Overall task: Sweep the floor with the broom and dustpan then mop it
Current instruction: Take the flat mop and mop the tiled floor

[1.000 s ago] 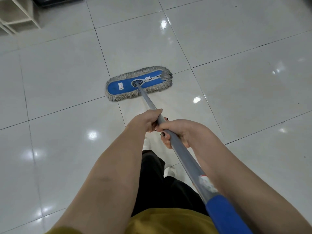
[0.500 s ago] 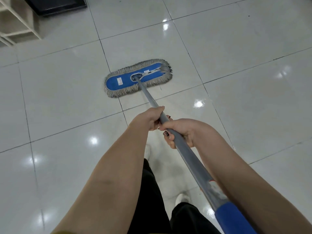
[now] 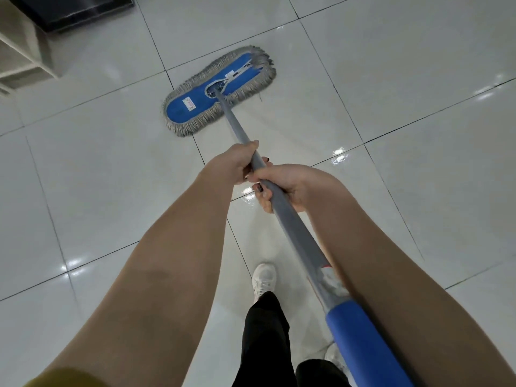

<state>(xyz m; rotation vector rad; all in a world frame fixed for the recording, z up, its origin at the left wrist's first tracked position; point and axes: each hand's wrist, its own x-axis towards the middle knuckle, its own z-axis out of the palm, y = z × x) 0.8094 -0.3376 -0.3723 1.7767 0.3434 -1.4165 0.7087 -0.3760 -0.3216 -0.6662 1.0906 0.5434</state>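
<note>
Both arms reach forward from the lower frame. At centre the right hand (image 3: 290,185) curls round the pole (image 3: 293,227); the left hand (image 3: 237,163), just ahead, has the same closed grip. The mop head (image 3: 217,90) lies flat on the floor (image 3: 391,79), upper centre.

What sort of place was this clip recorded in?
Likely an indoor room, home or office unclear: glossy white tiled floor, beige open shelf unit, black cabinet base, blue fringed flat mop.

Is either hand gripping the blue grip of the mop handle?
No, left hand and right hand both grip the grey shaft, ahead of the blue grip.
</note>
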